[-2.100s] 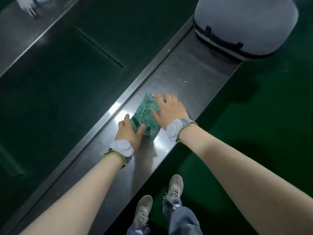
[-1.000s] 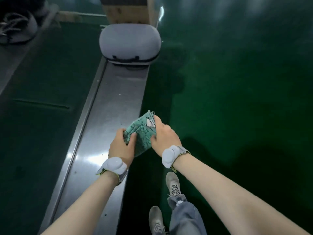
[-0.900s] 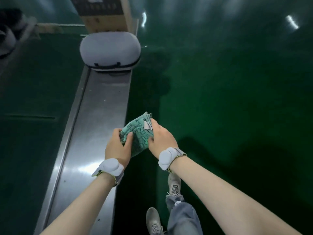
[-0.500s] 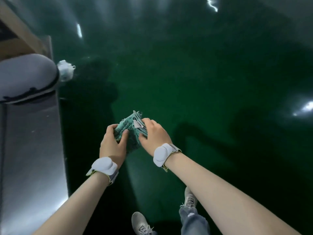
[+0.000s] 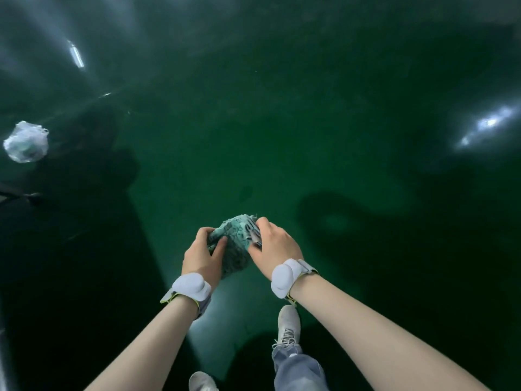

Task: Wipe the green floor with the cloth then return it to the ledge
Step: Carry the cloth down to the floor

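Note:
A green patterned cloth (image 5: pixel 235 244) is bunched up between both hands, held in the air above the glossy green floor (image 5: pixel 296 131). My left hand (image 5: pixel 201 256) grips its left side with the thumb on top. My right hand (image 5: pixel 275 246) pinches its right edge near a small white tag. Both wrists wear white bands. The metal ledge is almost out of view; only a dim sliver shows at the left edge.
A crumpled white plastic bag (image 5: pixel 26 141) lies on the floor at the far left. My two grey shoes (image 5: pixel 287 324) stand on the floor below my hands. Light reflections and dark shadows mark the floor.
The cloth was lifted off the metal ledge by both hands. My view swung right, away from the ledge and the grey cushion, onto the green floor.

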`<state>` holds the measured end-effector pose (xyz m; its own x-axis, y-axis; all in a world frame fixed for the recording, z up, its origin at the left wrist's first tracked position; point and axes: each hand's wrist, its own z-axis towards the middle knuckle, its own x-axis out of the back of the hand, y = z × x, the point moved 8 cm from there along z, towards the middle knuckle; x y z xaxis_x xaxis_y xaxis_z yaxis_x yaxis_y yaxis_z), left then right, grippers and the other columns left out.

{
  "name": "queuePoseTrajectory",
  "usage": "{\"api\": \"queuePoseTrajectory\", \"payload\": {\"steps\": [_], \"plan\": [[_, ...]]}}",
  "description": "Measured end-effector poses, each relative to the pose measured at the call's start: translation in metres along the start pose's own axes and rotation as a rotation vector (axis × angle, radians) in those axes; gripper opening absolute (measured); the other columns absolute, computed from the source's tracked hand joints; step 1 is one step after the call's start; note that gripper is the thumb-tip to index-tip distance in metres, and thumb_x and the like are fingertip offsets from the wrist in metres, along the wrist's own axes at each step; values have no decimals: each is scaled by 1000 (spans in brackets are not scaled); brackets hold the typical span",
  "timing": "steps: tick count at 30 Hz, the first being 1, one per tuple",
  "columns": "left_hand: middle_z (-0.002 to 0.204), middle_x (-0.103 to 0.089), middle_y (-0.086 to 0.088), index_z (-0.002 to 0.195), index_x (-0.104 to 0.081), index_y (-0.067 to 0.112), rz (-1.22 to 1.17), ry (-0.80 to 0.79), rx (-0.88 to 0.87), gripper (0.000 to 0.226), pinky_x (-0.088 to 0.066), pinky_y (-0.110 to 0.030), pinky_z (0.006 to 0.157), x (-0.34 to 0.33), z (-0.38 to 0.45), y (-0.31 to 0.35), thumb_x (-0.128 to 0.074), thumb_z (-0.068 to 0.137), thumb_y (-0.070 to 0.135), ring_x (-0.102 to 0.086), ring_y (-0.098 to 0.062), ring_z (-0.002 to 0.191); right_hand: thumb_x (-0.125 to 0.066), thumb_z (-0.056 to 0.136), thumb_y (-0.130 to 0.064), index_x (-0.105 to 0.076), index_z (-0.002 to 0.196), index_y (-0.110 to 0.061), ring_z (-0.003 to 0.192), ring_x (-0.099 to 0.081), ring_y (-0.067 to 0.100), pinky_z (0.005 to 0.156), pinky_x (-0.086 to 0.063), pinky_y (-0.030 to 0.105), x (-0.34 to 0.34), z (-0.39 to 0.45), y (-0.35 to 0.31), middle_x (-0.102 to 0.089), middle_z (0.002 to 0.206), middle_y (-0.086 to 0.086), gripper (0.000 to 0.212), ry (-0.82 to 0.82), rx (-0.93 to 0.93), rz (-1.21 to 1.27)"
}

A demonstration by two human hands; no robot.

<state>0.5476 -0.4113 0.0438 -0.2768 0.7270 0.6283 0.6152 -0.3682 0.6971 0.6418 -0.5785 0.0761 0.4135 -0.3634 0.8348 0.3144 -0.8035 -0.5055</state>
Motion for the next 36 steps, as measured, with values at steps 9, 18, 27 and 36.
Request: {"api": "queuePoseTrajectory", "payload": {"steps": [9,18,27,36], "plan": [[100,-68,10,114,-55,29,18,17,-20,35,-55,-31,76,-36,74,33,-62,94,56,-67,-17,89,-62,94,-33,-39,94,-19,74,-53,28,57,-42,34,17,82,48,-60,92,5,27,-57,11,-41],[100,-66,16,119,-50,37,34,-149,9,46,-47,-14,62,-58,176,4,-69,78,43,-61,6,81,-63,95,-27,-43,102,-14,80,-62,33,59,-46,36,-36,182,59,-63,99,9,25,-79,-124,-32],[117,-59,-10,130,-48,17,282,-273,-40,31,-50,-45,82,-150,249,-65,-51,99,21,-58,-37,98,-52,94,-16,-14,155,-31,74,-54,33,63,-42,36,-148,238,128,-42,108,5,73,-242,-195,-160],[112,-51,-12,131,-44,13,469,-252,-1,29,-43,-44,59,-293,332,-190,-42,102,14,-53,-39,69,-48,96,-12,-42,123,-22,66,-50,31,59,-40,34,-311,314,241,-46,106,9,29,-365,-129,-232]]}}
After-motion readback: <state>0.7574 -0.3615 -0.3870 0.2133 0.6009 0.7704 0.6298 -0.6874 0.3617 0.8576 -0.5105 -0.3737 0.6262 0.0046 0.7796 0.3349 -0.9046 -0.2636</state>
